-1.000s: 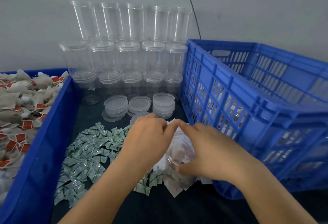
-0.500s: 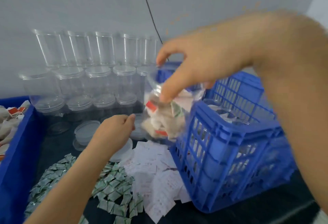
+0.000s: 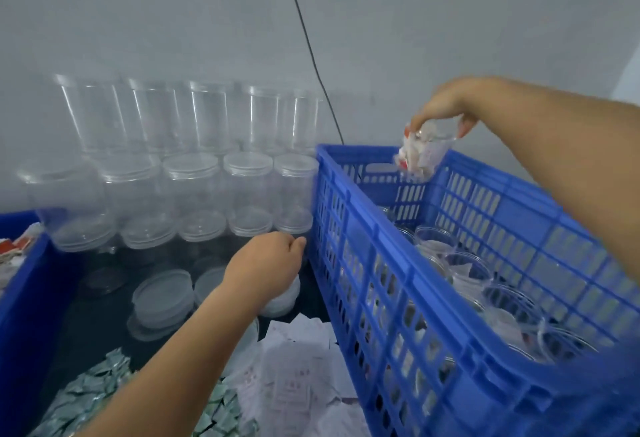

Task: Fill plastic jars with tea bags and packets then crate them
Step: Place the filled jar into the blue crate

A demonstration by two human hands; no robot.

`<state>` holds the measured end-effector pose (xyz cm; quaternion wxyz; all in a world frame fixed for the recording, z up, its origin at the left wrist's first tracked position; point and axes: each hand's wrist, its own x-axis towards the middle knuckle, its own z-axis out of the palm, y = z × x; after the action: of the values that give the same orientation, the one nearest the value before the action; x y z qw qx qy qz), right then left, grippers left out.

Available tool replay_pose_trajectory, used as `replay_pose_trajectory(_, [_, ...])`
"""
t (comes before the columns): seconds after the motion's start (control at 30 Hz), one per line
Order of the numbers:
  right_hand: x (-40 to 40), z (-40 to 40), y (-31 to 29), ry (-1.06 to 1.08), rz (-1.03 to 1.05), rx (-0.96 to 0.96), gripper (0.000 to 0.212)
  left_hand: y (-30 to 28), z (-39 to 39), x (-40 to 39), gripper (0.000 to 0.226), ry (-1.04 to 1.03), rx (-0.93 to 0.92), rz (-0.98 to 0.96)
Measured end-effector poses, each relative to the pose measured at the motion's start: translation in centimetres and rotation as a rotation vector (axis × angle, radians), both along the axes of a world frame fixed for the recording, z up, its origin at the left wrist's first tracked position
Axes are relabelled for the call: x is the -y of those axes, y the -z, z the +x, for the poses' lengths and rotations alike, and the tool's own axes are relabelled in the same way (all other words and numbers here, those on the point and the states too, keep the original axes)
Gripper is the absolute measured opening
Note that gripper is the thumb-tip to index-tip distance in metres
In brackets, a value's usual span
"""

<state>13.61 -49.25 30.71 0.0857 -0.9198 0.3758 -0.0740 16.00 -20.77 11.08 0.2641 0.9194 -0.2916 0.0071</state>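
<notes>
A blue bin (image 3: 20, 284) is being seen at the far left edge, with red-tagged tea bags (image 3: 14, 249) showing over its rim. Just beside it, on the dark tabletop (image 3: 100, 319), green packets (image 3: 93, 402) are lying heaped at the near edge and white packets (image 3: 298, 377) are spread further right. Empty clear jars (image 3: 194, 187) are being kept stacked in rows against the pale grey wall (image 3: 173, 14), so much filling is judged to be left. Loose lids (image 3: 162, 298) are lying in short stacks in front of them, and the left hand (image 3: 266, 263) is being held over the rightmost stack, fingers curled downward; whether a lid is being gripped cannot be told. A black cable (image 3: 308, 45) is hanging down the wall behind. To the right, the blue crate (image 3: 388, 256) is already being occupied by several filled jars (image 3: 485, 281), standing open-topped as far as can be made out. Above its far corner, a filled jar (image 3: 422, 152) is being pinched at the rim by the right hand (image 3: 446, 107), fingertips curled down around the mouth, and is judged to be on its way in. Crating is seemingly partly done.
</notes>
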Motion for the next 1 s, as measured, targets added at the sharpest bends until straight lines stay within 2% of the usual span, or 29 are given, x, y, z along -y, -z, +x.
replay_pose_trajectory(0.1, [2.6,2.2,6.0,-0.016,0.071,-0.125,0.032,0.7,0.9,1.3,0.044,0.01,-0.009,-0.016])
replay_pose_trajectory(0.17, [4.1,2.7,8.8,-0.029,-0.042,-0.123,0.024,1.2,1.3,1.9,0.044,0.017,0.003,-0.022])
replay_pose_trajectory(0.2, [5.1,2.9,9.8,-0.019,-0.106,-0.103,0.031,1.5,1.6,2.1,0.044,0.022,0.013,-0.024])
replay_pose_trajectory(0.23, [5.6,2.9,10.8,-0.006,-0.143,-0.106,0.049,1.9,1.8,2.2,0.044,0.029,0.025,-0.026])
replay_pose_trajectory(0.27, [6.2,3.1,12.0,0.002,-0.13,-0.117,0.066,2.2,2.0,2.3,0.043,0.032,0.032,-0.025])
replay_pose_trajectory(0.3, [6.7,3.3,13.0,0.009,-0.098,-0.134,0.075,2.4,2.1,2.3,0.043,0.033,0.035,-0.024])
replay_pose_trajectory(0.43, [7.6,4.0,15.7,0.002,0.022,-0.229,0.082,3.1,2.9,2.4,0.043,0.02,0.023,-0.025])
replay_pose_trajectory(0.53, [7.6,4.6,17.4,-0.066,0.073,-0.276,0.078,3.3,3.2,2.4,0.042,0.018,0.016,-0.023])
replay_pose_trajectory(0.6, [8.2,4.8,18.4,-0.072,0.179,-0.274,0.079,3.4,3.4,2.2,0.041,0.018,0.018,-0.019])
replay_pose_trajectory(0.7, [8.8,4.8,19.4,-0.047,0.29,-0.32,0.076,3.5,3.6,1.5,0.042,0.009,0.027,-0.015])
replay_pose_trajectory(0.8, [9.0,4.9,19.3,-0.077,0.258,-0.373,0.073,3.6,3.5,0.6,0.041,-0.013,0.019,0.005])
replay_pose_trajectory(0.9, [7.3,5.1,16.7,-0.146,0.086,-0.43,0.065,3.3,3.3,-0.6,0.038,-0.032,0.027,0.05])
replay_pose_trajectory(1.0, [3.2,5.9,11.5,-0.253,-0.135,-0.312,0.059,2.2,3.2,-2.2,0.037,-0.046,0.042,0.081])
